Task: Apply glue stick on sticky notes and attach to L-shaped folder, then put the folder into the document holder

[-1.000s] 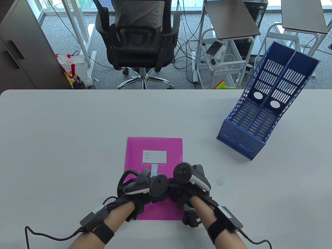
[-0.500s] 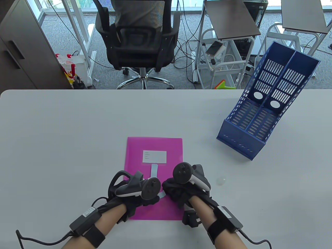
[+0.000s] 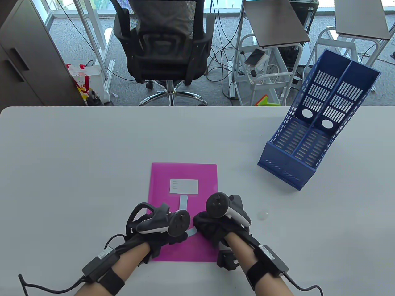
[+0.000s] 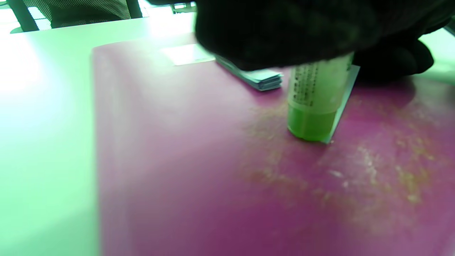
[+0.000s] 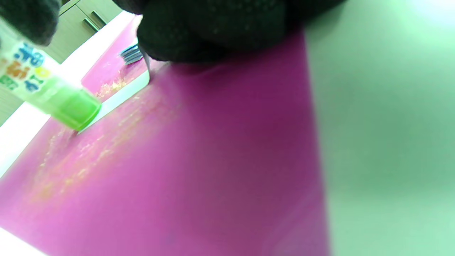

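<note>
Both hands low on folder [image 3: 184,175] | left hand [image 3: 160,223] grips glue stick [image 4: 314,97], barely shifted | right hand [image 3: 220,220] pins note [image 5: 121,94]

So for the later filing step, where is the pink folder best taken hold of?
Probably the right long edge of the pink folder, approached from the right. It lies flat on the table, that edge faces the blue document holder, and the far half is bare; the left hand with the glue stick and the right hand cover the near half.
</note>
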### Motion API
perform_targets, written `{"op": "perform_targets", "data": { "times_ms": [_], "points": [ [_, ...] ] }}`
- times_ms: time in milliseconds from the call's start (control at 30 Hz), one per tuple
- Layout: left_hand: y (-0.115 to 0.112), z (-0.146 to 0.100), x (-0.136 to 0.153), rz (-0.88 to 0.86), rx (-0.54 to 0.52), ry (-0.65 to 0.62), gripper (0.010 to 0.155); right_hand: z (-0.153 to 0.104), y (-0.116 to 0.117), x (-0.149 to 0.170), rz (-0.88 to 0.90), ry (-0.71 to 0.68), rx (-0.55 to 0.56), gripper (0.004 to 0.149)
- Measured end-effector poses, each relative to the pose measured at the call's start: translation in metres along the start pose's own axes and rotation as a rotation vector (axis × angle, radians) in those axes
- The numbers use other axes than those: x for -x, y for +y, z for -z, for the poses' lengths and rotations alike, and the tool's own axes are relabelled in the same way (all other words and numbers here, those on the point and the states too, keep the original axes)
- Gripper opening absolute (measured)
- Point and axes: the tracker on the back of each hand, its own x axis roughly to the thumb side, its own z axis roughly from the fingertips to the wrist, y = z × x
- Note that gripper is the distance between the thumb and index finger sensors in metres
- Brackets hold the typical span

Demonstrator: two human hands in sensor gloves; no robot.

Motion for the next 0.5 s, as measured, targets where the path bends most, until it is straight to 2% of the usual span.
{"op": "perform_targets", "data": {
  "times_ms": [133,167,200,267,367,433,500],
  "points": [
    [0.003,-0.006,0.016,-0.068,-0.022,0.025,0.050,0.000,-0.001,-0.001,0.008,0.011,-0.035,0.036],
    [0.007,-0.009,0.027,-0.135,-0.095,0.052,0.049,0.000,-0.001,-0.001,0.009,0.015,-0.038,0.036],
    [0.010,-0.015,0.040,-0.256,-0.232,0.092,0.048,0.000,-0.001,-0.001,0.015,0.016,-0.044,0.037],
    [0.010,-0.021,0.061,-0.466,-0.329,0.132,0.047,0.000,-0.001,-0.001,0.018,0.018,-0.051,0.037],
    [0.002,-0.025,0.082,-0.622,-0.326,0.152,0.049,0.001,-0.001,-0.001,0.016,0.018,-0.048,0.037],
    [-0.006,-0.027,0.094,-0.695,-0.285,0.150,0.052,0.001,-0.001,-0.001,0.017,0.016,-0.049,0.037],
    [-0.013,-0.025,0.100,-0.779,-0.240,0.135,0.050,0.001,-0.001,-0.001,0.016,0.015,-0.048,0.037]
  ]
}}
